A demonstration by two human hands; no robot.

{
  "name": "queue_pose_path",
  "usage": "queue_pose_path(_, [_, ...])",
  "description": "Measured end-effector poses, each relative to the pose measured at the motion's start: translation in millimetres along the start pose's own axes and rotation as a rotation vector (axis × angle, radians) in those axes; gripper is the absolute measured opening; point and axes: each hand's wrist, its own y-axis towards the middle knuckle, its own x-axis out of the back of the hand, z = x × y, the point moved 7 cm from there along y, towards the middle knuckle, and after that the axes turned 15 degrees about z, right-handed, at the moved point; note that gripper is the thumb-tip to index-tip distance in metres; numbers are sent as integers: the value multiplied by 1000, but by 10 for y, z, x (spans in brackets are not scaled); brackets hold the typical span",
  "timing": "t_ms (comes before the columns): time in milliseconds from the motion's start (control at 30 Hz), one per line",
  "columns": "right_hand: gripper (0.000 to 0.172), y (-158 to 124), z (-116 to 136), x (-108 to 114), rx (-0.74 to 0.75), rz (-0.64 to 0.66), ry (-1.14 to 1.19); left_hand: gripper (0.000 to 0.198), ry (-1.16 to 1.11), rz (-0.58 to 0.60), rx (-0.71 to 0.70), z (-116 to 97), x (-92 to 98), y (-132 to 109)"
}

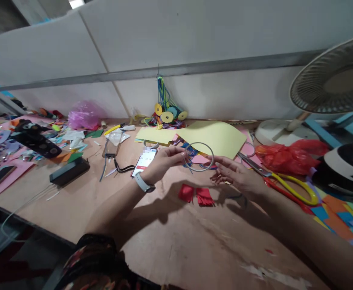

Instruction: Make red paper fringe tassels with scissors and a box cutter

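Observation:
A thin grey ring [198, 170] is held up above the table between my two hands. My left hand [168, 160], with a pale watch on its wrist, pinches the ring's left side between thumb and fingers. At the opposite side, my right hand [232, 175] has its fingers stretched out, the index fingertip at or near the ring's edge; whether it touches cannot be made out. Below the ring lie two red fringed pieces [204, 196], side by side on the wooden tabletop [164, 253].
Large scissors [294, 187] lie to the right, by a red plastic bag [291, 155] and a fan [288, 131]. A lit phone [143, 161] is left of my hands. Yellow sheets [215, 137] lie behind. Further left sit a black box [69, 172] and paper scraps.

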Motion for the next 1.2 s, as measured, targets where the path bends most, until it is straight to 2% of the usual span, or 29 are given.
queue_pose_path(100, [46, -8, -5, -35, 27, -37, 263, 31, -321, 32, 68, 288, -252, 49])
queue_pose_path(167, [37, -5, -52, -62, 1, -51, 412, 29, -477, 43, 72, 352, -381, 61])
queue_pose_path(233, [32, 11, -116, -108, -33, -42, 514, 29, -558, 53, 13, 330, -476, 62])
queue_pose_path(400, [25, 57, -253, -202, -54, -32, 583, 32, -532, 156, -99, 286, -662, 37])
queue_pose_path(567, [34, 52, -269, -225, -59, -32, 600, 33, -438, 177, -160, 295, -692, 16])
queue_pose_path(800, [46, 52, -231, -185, -116, -47, 498, 33, -279, 260, -236, 250, -705, -18])
queue_pose_path(867, [51, 40, -191, -123, -102, -82, 366, 34, -201, 261, -210, 237, -710, -38])
queue_pose_path(933, [54, -2, -84, -23, -23, -168, 162, 36, -141, 255, -148, 238, -719, -51])
queue_pose_path(1000, [51, -60, 41, 37, 67, -229, -24, 38, -109, 252, -86, 244, -732, -57])
queue_pose_path(1067, [44, -89, 97, 35, 93, -211, -127, 41, -108, 240, -55, 246, -728, -54])
queue_pose_path(1200, [40, -67, 44, 34, 78, -142, -81, 41, -131, 248, -81, 233, -692, -36])
